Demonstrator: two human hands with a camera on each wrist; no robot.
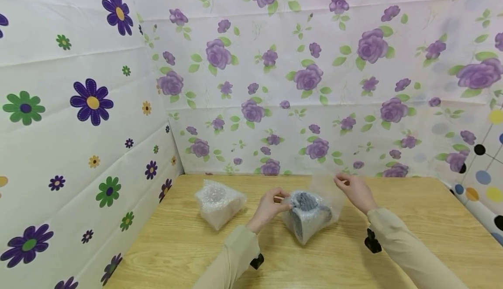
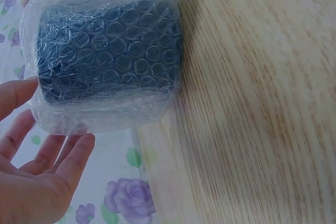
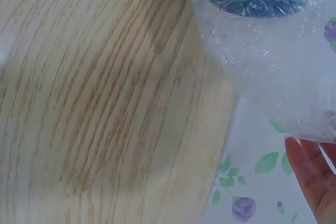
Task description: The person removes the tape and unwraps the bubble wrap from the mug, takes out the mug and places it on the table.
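1. Bottom of the frame: beige sleeves [image 1: 404, 236], each with a black device [image 1: 373, 241] below the wrist.
2. Lower centre: the left hand [image 1: 270, 209], fingers slightly bent, thumb and fingertips close together, holds the wrapped bundle at its left edge.
3. Right of that hand, lower centre: the wrapped bundle [image 1: 314, 223], a dark blue cup-shaped thing inside bubble wrap, on the wood-grain table [image 1: 408, 215]; a looped handle shows in the right wrist view.
4. Right of centre: the right hand [image 1: 358, 194], thumb and fingertips nearly closed, pinches the bundle's loose clear flap [image 1: 324, 184].
5. Left of centre: a second bundle [image 1: 219, 204] in bubble wrap, apart from both hands.
6. Behind: a sheet with purple roses [image 1: 308, 77].
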